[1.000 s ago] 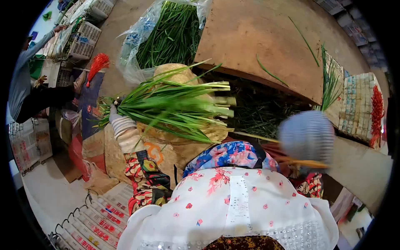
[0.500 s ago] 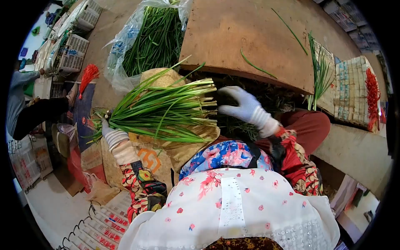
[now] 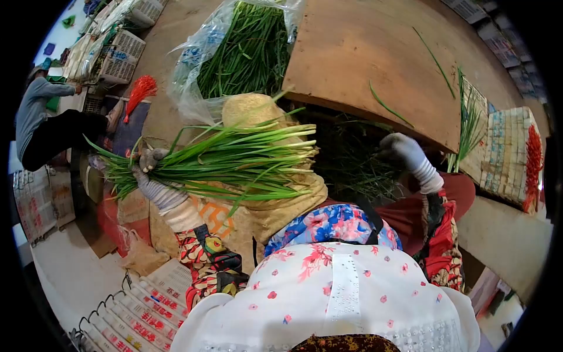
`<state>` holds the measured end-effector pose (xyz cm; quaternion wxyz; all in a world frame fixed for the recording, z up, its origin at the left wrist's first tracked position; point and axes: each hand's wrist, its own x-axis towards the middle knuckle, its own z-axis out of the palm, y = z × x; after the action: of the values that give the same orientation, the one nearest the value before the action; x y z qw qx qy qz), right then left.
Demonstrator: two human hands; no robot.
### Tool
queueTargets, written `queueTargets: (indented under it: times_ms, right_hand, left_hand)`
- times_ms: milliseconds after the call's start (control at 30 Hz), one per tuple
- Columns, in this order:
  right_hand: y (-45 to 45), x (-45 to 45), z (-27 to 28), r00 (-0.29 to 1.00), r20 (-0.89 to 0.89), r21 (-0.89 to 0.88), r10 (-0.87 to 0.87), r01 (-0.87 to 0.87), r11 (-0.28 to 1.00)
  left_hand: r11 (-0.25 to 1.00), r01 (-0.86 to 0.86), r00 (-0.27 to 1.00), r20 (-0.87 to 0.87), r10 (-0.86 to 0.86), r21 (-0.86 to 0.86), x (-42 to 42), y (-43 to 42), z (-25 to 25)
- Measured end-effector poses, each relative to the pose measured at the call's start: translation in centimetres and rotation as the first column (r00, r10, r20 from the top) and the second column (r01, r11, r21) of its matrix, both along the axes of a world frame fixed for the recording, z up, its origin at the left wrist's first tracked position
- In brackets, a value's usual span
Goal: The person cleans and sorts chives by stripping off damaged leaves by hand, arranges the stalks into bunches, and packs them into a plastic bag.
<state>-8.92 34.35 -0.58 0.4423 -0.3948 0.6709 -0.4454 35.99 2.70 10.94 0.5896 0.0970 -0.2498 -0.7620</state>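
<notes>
My left hand (image 3: pixel 153 170), in a grey-and-white glove, is closed around the leafy end of a bunch of garlic chives (image 3: pixel 234 161). The pale cut ends point right, above the tan cloth (image 3: pixel 305 193) over my lap. My gloved right hand (image 3: pixel 404 151) is apart from the bunch, over dark green trimmings (image 3: pixel 358 161) beside the wooden board; motion blur hides how its fingers are set. Behind the bunch, more chives (image 3: pixel 246 53) lie in a clear plastic bag (image 3: pixel 193 76).
A wooden board (image 3: pixel 369 58) with loose stalks stands ahead. Some chives (image 3: pixel 466 129) lean at its right, near stacked printed strips (image 3: pixel 510 152) and red ties (image 3: pixel 533 164). More red ties (image 3: pixel 141 94) lie left. A co-worker (image 3: pixel 47 111) crouches far left near white crates (image 3: pixel 123 56).
My right hand has moved right, away from the cut ends. The bunch stays in my left hand, which has turned so the fingers show on top. The whole view has shifted a little.
</notes>
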Motion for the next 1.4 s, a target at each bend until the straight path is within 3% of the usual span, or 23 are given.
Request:
queueTargets:
  times_ms: [33, 100, 133, 167, 200, 333, 400, 500, 567, 633, 700, 767, 833, 867, 933, 967, 1000, 1033, 1167, 1233, 1267, 1333, 1400]
  right_hand:
    - [0.3, -0.4, -0.4, 0.696, -0.682, 0.233, 0.227, -0.087, 0.969]
    - [-3.2, 1.5, 4.5, 0.191, -0.782, 0.578, 0.593, -0.131, 0.805]
    - [-5.4, 2.7, 5.2, 0.438, -0.812, 0.312, 0.387, -0.235, 0.920]
    - [-7.2, 4.6, 5.9, 0.681, -0.713, -0.005, 0.167, -0.242, 0.970]
    - [-9.2, 6.4, 5.5, 0.786, -0.618, -0.252, 0.029, -0.232, 0.940]
    - [-16.1, 10.8, 8.6, 0.623, -0.780, -0.328, -0.061, -0.323, 0.888]
    - [-17.3, 11.1, 9.0, 0.606, -0.794, -0.306, -0.057, -0.317, 0.897]
    - [-18.7, 11.0, 8.0, 0.524, -0.847, -0.309, -0.092, -0.345, 0.886]
    - [-19.8, 11.2, 6.0, 0.537, -0.834, -0.172, 0.127, -0.472, 0.865]
    - [-19.8, 12.4, 5.8, 0.460, -0.761, 0.147, 0.458, -0.564, 0.812]
    - [-18.1, 12.3, 5.5, 0.546, -0.691, 0.086, 0.474, -0.589, 0.804]
    - [-15.2, 10.9, 5.1, 0.780, -0.586, -0.269, 0.222, -0.446, 0.854]
    - [-12.0, 8.5, 4.3, 0.782, -0.606, -0.254, 0.147, -0.366, 0.895]
    - [-10.1, 7.5, 2.7, 0.826, -0.562, -0.276, 0.044, -0.238, 0.931]
    - [-6.1, 4.2, -0.1, 0.710, -0.682, 0.080, 0.176, -0.167, 0.983]
    - [-4.2, 2.5, -2.0, 0.593, -0.708, 0.409, 0.385, -0.100, 0.907]
    - [-2.2, 0.7, -4.7, 0.519, -0.606, 0.693, 0.603, -0.028, 0.721]
    - [-1.1, -0.2, -5.5, 0.520, -0.607, 0.692, 0.601, -0.026, 0.721]
    - [0.9, -0.8, -5.7, 0.369, -0.278, 0.940, 0.887, -0.084, 0.330]
    - [-3.9, 1.8, -2.3, 0.531, -0.449, 0.783, 0.718, -0.153, 0.603]
    - [-5.1, 3.2, -2.2, 0.615, -0.661, 0.387, 0.429, -0.211, 0.898]
    - [-10.6, 7.2, 1.9, 0.854, -0.508, -0.214, 0.109, -0.247, 0.945]
    - [-15.4, 10.1, 5.9, 0.869, -0.481, -0.442, 0.111, -0.351, 0.825]
  left_hand:
    - [1.000, -0.004, 1.000, 0.002, 0.004, -0.004, -0.5, 0.4, 0.4]
    - [0.999, -0.029, 0.994, 0.106, 0.034, -0.043, -1.7, 1.0, 1.2]
    - [0.999, -0.026, 0.994, 0.105, 0.031, -0.046, -2.0, 1.0, 1.3]
    - [0.998, 0.023, 0.999, 0.029, -0.021, -0.060, -2.2, 1.2, 1.5]
    - [0.995, 0.069, 0.996, -0.045, -0.072, -0.076, -2.2, 1.3, 1.5]
    - [0.999, -0.024, 1.000, 0.007, 0.024, -0.021, -1.6, 0.5, 1.4]
    - [0.988, 0.146, 0.975, -0.174, -0.135, 0.049, -0.8, 0.1, 1.3]
    - [0.978, 0.198, 0.949, -0.262, -0.174, 0.067, -1.2, 0.7, 1.4]
    - [0.970, 0.240, 0.936, -0.275, -0.221, 0.039, -1.3, 0.5, 1.2]
    - [0.961, 0.276, 0.923, -0.282, -0.262, 0.010, -1.2, 0.1, 1.1]
    - [0.980, 0.198, 0.955, -0.225, -0.194, -0.001, -0.3, -0.5, 0.7]
    - [0.983, 0.184, 0.960, -0.211, -0.183, -0.013, 2.4, -2.6, -0.7]
    - [0.983, 0.181, 0.964, -0.191, -0.184, -0.035, 3.7, -3.2, -1.4]
    - [0.982, 0.184, 0.965, -0.183, -0.190, -0.048, 3.9, -3.2, -1.3]
    - [0.979, 0.194, 0.963, -0.176, -0.202, -0.065, 3.8, -3.2, -1.3]
    - [0.978, 0.197, 0.963, -0.175, -0.206, -0.071, 3.8, -3.1, -1.3]
    - [0.977, 0.199, 0.962, -0.175, -0.211, -0.080, 3.8, -3.1, -1.2]
    - [0.975, 0.205, 0.961, -0.173, -0.217, -0.085, 3.8, -3.1, -1.3]
    - [0.969, 0.222, 0.957, -0.164, -0.238, -0.110, 3.8, -3.1, -1.2]
    - [0.965, 0.228, 0.955, -0.164, -0.247, -0.126, 3.8, -3.1, -1.1]
    - [0.964, 0.233, 0.954, -0.163, -0.253, -0.130, 3.7, -3.2, -1.1]
    - [0.959, 0.247, 0.949, -0.162, -0.269, -0.141, 3.3, -3.3, -1.2]
    - [0.955, 0.255, 0.947, -0.160, -0.278, -0.151, 3.1, -3.3, -1.1]
